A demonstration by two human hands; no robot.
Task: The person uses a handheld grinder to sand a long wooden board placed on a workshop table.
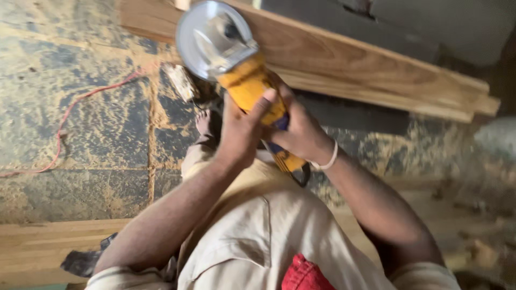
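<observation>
head view: both hands, left hand (239,129) and right hand (301,131), grip clamped on yellow grinder (252,88).

Yellow angle grinder (250,86), silver disc guard up, gripped above wooden plank.

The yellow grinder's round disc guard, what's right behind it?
Behind the disc guard lies a long wooden plank over the sawdust-covered floor. The guard hides that stretch of plank; both hands grip the grinder.

floor: dusty dark slabs (80,134), sawdust all over
cord: red (70,115), lying across floor
planks: stacked wooden boards (376,75), upper right
cloth: red (303,274), bottom edge
</observation>
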